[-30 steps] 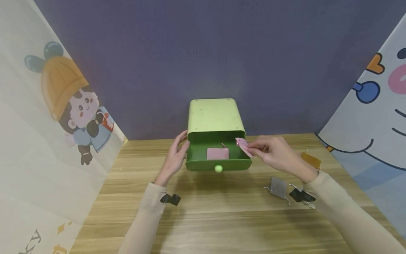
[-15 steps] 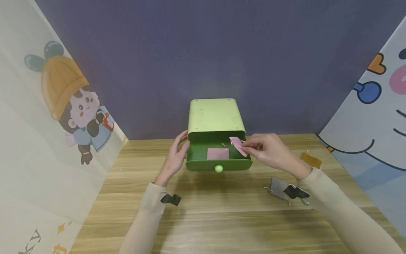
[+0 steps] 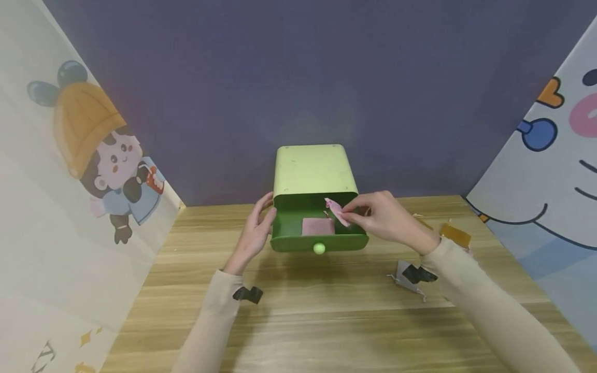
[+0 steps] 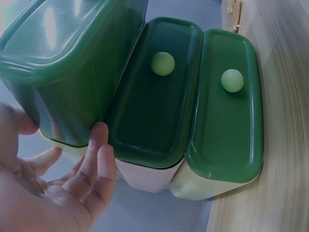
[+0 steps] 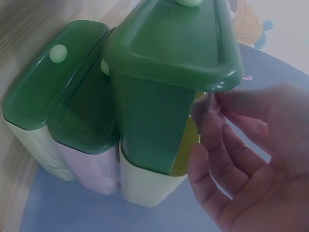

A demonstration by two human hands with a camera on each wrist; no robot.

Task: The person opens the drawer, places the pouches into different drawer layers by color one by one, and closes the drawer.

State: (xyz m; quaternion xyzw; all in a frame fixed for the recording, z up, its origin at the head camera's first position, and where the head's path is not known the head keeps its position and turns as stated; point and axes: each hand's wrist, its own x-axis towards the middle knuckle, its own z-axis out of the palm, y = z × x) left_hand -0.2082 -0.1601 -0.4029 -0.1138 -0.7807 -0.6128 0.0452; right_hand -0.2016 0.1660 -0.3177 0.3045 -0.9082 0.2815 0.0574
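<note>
Your right hand (image 3: 382, 216) pinches the pink pouch (image 3: 336, 210) just left of its fingers, long axis slanting back-left over the green drawer (image 3: 342, 242); your left hand (image 3: 253, 233), fingers loosely spread, flanks the drawer.

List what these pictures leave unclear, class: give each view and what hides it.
Head: the back of the open drawer, inside the pale green cabinet.
Head: part of the gray pouch, behind the black strap.
Right wrist: most of the held pink pouch, behind the open drawer and right hand.
Right wrist: top knob, cut by the upper edge.
Both wrists: contents of the middle drawer and bottom drawer, behind closed fronts.
</note>
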